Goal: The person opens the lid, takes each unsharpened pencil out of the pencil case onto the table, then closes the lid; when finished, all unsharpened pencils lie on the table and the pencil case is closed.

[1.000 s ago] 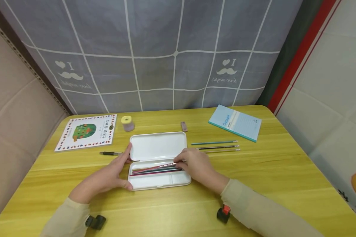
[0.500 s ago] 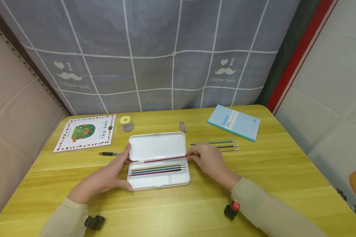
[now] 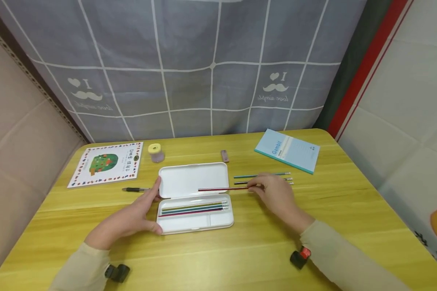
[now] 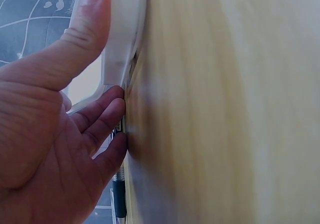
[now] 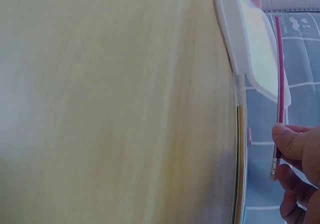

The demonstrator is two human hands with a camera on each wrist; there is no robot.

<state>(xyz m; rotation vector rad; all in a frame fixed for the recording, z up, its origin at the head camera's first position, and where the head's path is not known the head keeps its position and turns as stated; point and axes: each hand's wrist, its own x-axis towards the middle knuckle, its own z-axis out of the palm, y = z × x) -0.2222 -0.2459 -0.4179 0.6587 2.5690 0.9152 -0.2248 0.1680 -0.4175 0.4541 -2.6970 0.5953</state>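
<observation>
An open white pencil case point(image 3: 194, 180) lies on the table with its lid folded back. Several striped pencils point(image 3: 191, 209) lie in its lower half. My left hand point(image 3: 132, 218) spans the case's left end, thumb at the near corner and outstretched fingers by the lid. In the left wrist view the thumb is nearly straight against the white side. My right hand point(image 3: 276, 194) pinches a red pencil point(image 5: 280, 74) near its eraser end between thumb and fingers. This pencil points left, overlapping the lid in the head view. Behind that hand lie more pencils point(image 3: 242, 176).
A black pen point(image 3: 132, 189) lies left of the case. Further back are a picture book point(image 3: 105, 163), a yellow-lidded small jar point(image 3: 155, 152), a small pinkish eraser-like block point(image 3: 224, 156) and a blue notebook point(image 3: 287, 150). A grey checked curtain point(image 3: 189, 89) hangs behind the table.
My right hand has lifted the red pencil out of the case and carried it to the right, over the lid and toward the pencils on the table. The left hand has stayed put.
</observation>
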